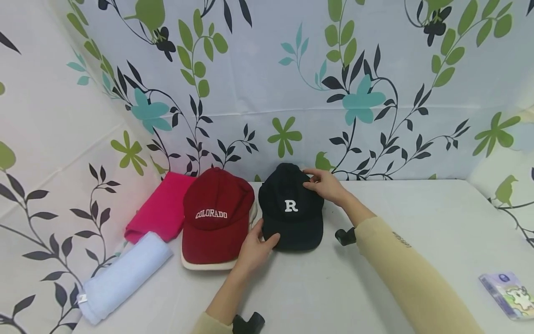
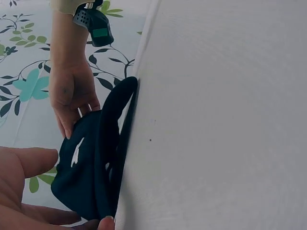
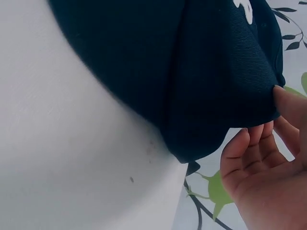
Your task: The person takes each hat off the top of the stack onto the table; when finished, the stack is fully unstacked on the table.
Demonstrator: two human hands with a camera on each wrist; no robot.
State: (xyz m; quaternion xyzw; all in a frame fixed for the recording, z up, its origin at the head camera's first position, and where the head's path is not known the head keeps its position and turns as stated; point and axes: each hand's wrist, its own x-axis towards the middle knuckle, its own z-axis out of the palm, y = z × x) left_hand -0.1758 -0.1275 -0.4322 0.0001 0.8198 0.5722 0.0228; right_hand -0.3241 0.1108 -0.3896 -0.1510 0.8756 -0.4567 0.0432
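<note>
Tabletop [image 1: 438, 218], dark cap [image 1: 292, 218] in grip [image 1: 327, 185]

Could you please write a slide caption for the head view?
Left hand and right hand at either side of a dark R cap, beside a red COLORADO cap.

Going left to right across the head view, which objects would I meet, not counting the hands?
Light blue rolled cloth, pink cloth, red Colorado cap, dark cap with a white R, purple pack.

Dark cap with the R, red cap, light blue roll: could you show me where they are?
Dark cap [image 1: 290, 206]: head view, on the white R on its front.
Red cap [image 1: 212, 215]: head view, on the COLORADO lettering.
Light blue roll [image 1: 126, 278]: head view, middle of its side.
</note>
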